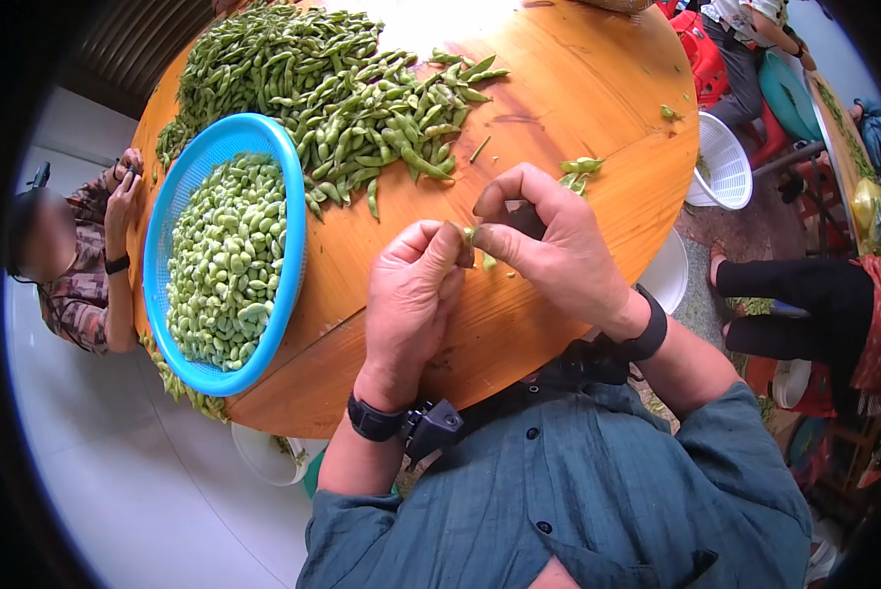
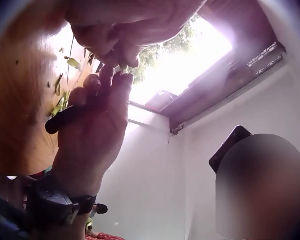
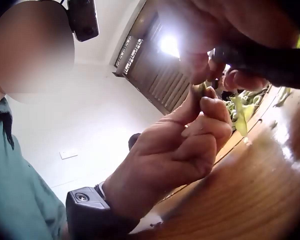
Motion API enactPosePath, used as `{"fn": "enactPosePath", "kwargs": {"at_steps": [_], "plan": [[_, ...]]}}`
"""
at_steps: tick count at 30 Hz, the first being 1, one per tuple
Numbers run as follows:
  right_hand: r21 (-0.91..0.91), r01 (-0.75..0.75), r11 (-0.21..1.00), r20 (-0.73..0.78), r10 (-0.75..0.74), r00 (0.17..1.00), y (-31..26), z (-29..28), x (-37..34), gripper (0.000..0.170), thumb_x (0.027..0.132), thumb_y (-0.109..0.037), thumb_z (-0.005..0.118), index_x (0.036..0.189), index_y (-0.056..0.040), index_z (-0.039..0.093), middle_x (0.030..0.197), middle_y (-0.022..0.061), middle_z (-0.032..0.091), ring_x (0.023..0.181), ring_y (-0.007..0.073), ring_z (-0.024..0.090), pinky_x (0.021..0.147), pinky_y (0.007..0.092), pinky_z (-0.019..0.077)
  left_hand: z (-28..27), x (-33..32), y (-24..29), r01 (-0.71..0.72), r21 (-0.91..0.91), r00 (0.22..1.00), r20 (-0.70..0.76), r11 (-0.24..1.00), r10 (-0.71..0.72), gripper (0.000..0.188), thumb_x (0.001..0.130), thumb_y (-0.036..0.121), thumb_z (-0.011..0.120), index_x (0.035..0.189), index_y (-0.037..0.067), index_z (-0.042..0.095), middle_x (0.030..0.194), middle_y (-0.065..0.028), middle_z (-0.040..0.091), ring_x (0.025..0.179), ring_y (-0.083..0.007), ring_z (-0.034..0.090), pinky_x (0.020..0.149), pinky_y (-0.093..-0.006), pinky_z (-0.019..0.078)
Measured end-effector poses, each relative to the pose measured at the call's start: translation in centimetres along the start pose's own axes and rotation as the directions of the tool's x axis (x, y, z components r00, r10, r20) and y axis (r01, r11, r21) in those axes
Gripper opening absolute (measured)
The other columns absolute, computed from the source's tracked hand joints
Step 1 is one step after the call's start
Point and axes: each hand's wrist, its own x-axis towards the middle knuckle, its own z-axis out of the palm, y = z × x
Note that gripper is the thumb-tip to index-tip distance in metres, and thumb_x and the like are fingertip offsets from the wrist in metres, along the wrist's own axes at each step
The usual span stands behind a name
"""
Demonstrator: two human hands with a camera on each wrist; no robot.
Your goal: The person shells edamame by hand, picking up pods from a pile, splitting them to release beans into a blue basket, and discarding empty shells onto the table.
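Observation:
Over the near side of the wooden table (image 1: 578,88), my left hand (image 1: 413,299) and my right hand (image 1: 563,250) meet at the fingertips. Between them they pinch a small green bean pod (image 1: 470,236), mostly covered by thumbs and fingers. A dark, stick-like object (image 2: 80,115) lies across the right palm beneath the curled fingers; its kind I cannot tell. Left of my hands, a blue basket (image 1: 293,206) holds shelled green beans (image 1: 224,265). Beyond them a large heap of unshelled pods (image 1: 362,118) covers the table's far left.
A few loose pods (image 1: 583,167) lie right of my hands. Across the table at left sits another person (image 1: 77,265). A white basket (image 1: 725,162) stands off the right edge, with more people and a second table (image 1: 843,137) beyond it.

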Motion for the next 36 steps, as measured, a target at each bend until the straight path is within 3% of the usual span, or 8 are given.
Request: {"fn": "enactPosePath", "kwargs": {"at_steps": [6, 8, 14, 18, 26, 30, 34, 36], "plan": [[-0.07, 0.012, 0.998, -0.044, -0.015, 0.999, -0.2, -0.2, -0.1, 0.014, 0.084, -0.003, 0.066, 0.094, -0.0013, 0.057, 0.077, 0.0034, 0.059, 0.069, 0.007, 0.055, 0.061, 0.0249, 0.0488, 0.5, -0.2, -0.1, 0.022, 0.024, 1.0, -0.012, 0.999, -0.022, 0.012, 0.096, 0.016, 0.062, 0.097, 0.004, 0.059, 0.082, 0.0002, 0.057, 0.054, 0.0007, 0.038, 0.043, -0.015, 0.026], [-0.062, 0.009, 0.998, -0.055, -0.012, 0.998, -0.2, -0.3, -0.2, 0.013, 0.084, -0.002, 0.065, 0.094, -0.0014, 0.057, 0.077, 0.0032, 0.059, 0.068, 0.0069, 0.056, 0.06, 0.0248, 0.0488, 1.9, -0.3, 0.0, -0.202, 0.275, 0.969, -0.084, 0.94, 0.232, 0.01, 0.092, 0.007, 0.066, 0.1, 0.004, 0.06, 0.086, 0.0006, 0.06, 0.063, -0.0003, 0.048, 0.052, -0.015, 0.0376], [-0.055, 0.013, 0.998, -0.048, -0.016, 0.999, -0.1, -0.3, -0.2, 0.011, 0.085, -0.001, 0.063, 0.095, -0.001, 0.058, 0.077, 0.003, 0.061, 0.069, 0.0072, 0.057, 0.061, 0.0249, 0.0494, 2.2, -1.0, 0.1, -0.237, 0.537, 0.95, -0.047, 0.809, 0.309, 0.016, 0.087, 0.0, 0.07, 0.101, 0.002, 0.062, 0.092, 0.0019, 0.063, 0.081, -0.0061, 0.059, 0.076, -0.0202, 0.0477], [-0.037, -0.068, 0.997, -0.026, 0.067, 0.997, -0.7, -0.6, -0.3, 0.013, 0.088, 0.0, 0.063, 0.099, -0.0034, 0.058, 0.082, -0.0033, 0.059, 0.067, -0.0001, 0.053, 0.058, 0.0168, 0.0434, 2.3, -0.9, -0.1, -0.239, 0.587, 0.942, -0.054, 0.773, 0.332, 0.012, 0.087, -0.001, 0.07, 0.096, 0.002, 0.063, 0.09, 0.0016, 0.063, 0.08, -0.0048, 0.058, 0.074, -0.0195, 0.0474], [0.081, -0.105, 0.991, -0.037, 0.109, 0.993, -0.8, -0.2, -0.1, 0.011, 0.086, -0.001, 0.06, 0.096, -0.0029, 0.056, 0.081, -0.0007, 0.059, 0.064, 0.0027, 0.054, 0.055, 0.0197, 0.0457, 1.7, -0.5, -1.0, -0.419, 0.685, 0.833, 0.028, 0.596, 0.553, 0.012, 0.084, -0.001, 0.073, 0.085, 0.001, 0.061, 0.077, 0.0009, 0.061, 0.068, -0.0042, 0.052, 0.061, -0.0206, 0.0445], [0.251, -0.212, 0.944, -0.007, 0.221, 0.975, -0.7, 0.2, -0.1, 0.011, 0.085, -0.001, 0.057, 0.095, -0.0025, 0.053, 0.08, 0.0007, 0.058, 0.065, 0.0037, 0.054, 0.055, 0.0206, 0.0481, 1.8, -0.8, -0.8, -0.399, 0.678, 0.851, 0.023, 0.617, 0.525, 0.008, 0.089, 0.002, 0.068, 0.093, 0.003, 0.061, 0.083, 0.0026, 0.059, 0.072, -0.0019, 0.052, 0.065, -0.0165, 0.043], [0.268, -0.252, 0.93, 0.03, 0.253, 0.967, -0.2, 0.9, 0.1, 0.012, 0.084, -0.001, 0.057, 0.095, -0.0023, 0.053, 0.08, 0.0006, 0.058, 0.064, 0.0054, 0.054, 0.058, 0.0225, 0.0488, 1.2, -0.3, -0.2, -0.235, 0.438, 0.94, -0.126, 0.868, 0.318, 0.011, 0.093, 0.011, 0.066, 0.093, 0.001, 0.061, 0.081, 0.0013, 0.062, 0.065, -0.0016, 0.049, 0.057, -0.0181, 0.0405], [0.088, -0.089, 0.992, -0.039, 0.093, 0.995, 0.1, 1.2, 0.3, 0.013, 0.082, -0.001, 0.056, 0.094, -0.0011, 0.053, 0.079, 0.0034, 0.059, 0.065, 0.0085, 0.057, 0.061, 0.0256, 0.0498, 1.1, -0.1, 0.1, -0.201, 0.379, 0.957, -0.12, 0.903, 0.263, 0.014, 0.096, 0.015, 0.063, 0.095, 0.002, 0.061, 0.081, 0.0018, 0.062, 0.062, -0.0005, 0.046, 0.054, -0.0167, 0.0378]]}}
